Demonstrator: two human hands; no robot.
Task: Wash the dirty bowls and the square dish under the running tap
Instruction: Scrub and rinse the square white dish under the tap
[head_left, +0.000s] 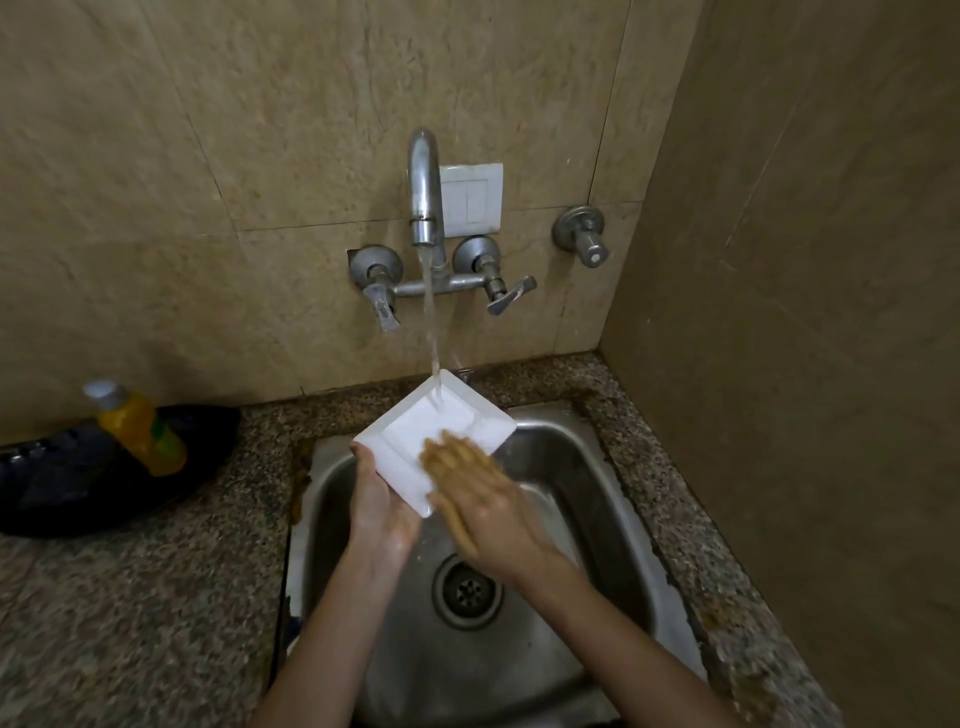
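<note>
I am holding the square dish (415, 431) above the sink (576, 467), tilted a little, so that the water (430, 322) from the tap (425, 187) falls on its far corner. My left hand (382, 506) grasps the dish by its near-left edge, the palm under it and the thumb on the rim. My right hand (475, 486) is released and flat, with its fingers (449, 454) lying on the inside of the dish; they look blurred, so I judge that I am rubbing the surface.

The dish looks white and I see no food on it, so I think this piece is almost finished and needs only a last rinse. The bowls I cannot find at all: the sink basin around the drain (467, 592) is bare, and on the desk (140, 597) at the left there is only a yellow bottle (140, 426) in front of something dark. So I cannot tell whether the bowls are already washed or are waiting outside the view.
</note>
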